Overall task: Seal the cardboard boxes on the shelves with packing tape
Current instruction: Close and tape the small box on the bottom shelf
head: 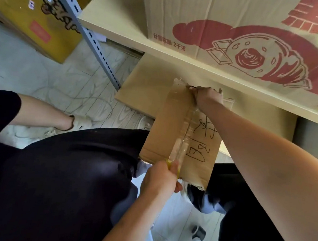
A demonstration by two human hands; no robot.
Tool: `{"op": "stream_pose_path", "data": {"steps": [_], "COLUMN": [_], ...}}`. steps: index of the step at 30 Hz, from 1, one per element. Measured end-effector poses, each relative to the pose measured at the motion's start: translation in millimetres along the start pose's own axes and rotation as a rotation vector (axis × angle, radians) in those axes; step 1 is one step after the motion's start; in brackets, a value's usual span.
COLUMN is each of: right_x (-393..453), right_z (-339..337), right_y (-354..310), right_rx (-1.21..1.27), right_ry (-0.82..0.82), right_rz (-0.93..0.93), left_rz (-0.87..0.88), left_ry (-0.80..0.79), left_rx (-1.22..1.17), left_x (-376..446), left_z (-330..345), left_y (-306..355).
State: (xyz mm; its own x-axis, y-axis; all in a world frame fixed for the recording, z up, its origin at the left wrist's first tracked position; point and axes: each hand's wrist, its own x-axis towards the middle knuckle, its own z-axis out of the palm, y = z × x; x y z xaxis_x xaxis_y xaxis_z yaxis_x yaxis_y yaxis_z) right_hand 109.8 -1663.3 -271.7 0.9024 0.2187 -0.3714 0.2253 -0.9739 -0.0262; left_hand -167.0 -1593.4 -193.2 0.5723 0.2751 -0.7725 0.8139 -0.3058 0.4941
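A small brown cardboard box (165,132) with black handwriting lies across my lap, reaching under the shelf. A strip of clear packing tape (184,133) runs along its centre seam. My left hand (161,177) grips a yellow tape roll (170,164) at the box's near edge, the tape stretched from it. My right hand (207,97) presses down on the tape at the far end of the box, by its torn edge. A large box printed with a red croissant (236,41) stands on the cream shelf board (113,16) above.
A flat brown cardboard sheet (144,81) lies on the lower level beneath the small box. A grey perforated shelf upright (96,41) slants down at the left. A yellow printed box (35,15) stands on the tiled floor at far left. Another person's leg and pale shoe (78,123) are at the left.
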Motion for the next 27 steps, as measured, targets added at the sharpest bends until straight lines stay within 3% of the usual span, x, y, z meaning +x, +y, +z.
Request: {"op": "stream_pose_path", "data": {"steps": [7, 11, 17, 19, 23, 27], "right_x": [9.9, 7.4, 5.9, 6.0, 1.7, 4.4], "right_z": [2.6, -1.9, -4.4, 3.7, 7.8, 7.5], "right_y": [-5.5, -5.9, -2.5, -1.9, -1.8, -2.3], "right_rx": [0.105, 0.149, 0.078, 0.086, 0.095, 0.092], "right_ry": [-0.1, -0.138, -0.145, -0.081, -0.046, -0.054], "right_rz": [0.024, -0.006, -0.026, -0.027, -0.053, -0.057], "left_rz": [-0.208, -0.241, -0.263, -0.253, -0.216, -0.12], "left_ry": [-0.041, -0.052, -0.205, -0.118, -0.091, 0.004], "left_rx": [-0.131, -0.157, -0.073, -0.095, -0.082, 0.176], "left_x": [7.1, 8.3, 4.1, 9.8, 9.0, 7.2], "left_z": [9.6, 8.3, 19.3, 24.1, 25.1, 16.5], "left_y": [-7.2, -8.2, -32.2, -42.9, -48.0, -54.0]}}
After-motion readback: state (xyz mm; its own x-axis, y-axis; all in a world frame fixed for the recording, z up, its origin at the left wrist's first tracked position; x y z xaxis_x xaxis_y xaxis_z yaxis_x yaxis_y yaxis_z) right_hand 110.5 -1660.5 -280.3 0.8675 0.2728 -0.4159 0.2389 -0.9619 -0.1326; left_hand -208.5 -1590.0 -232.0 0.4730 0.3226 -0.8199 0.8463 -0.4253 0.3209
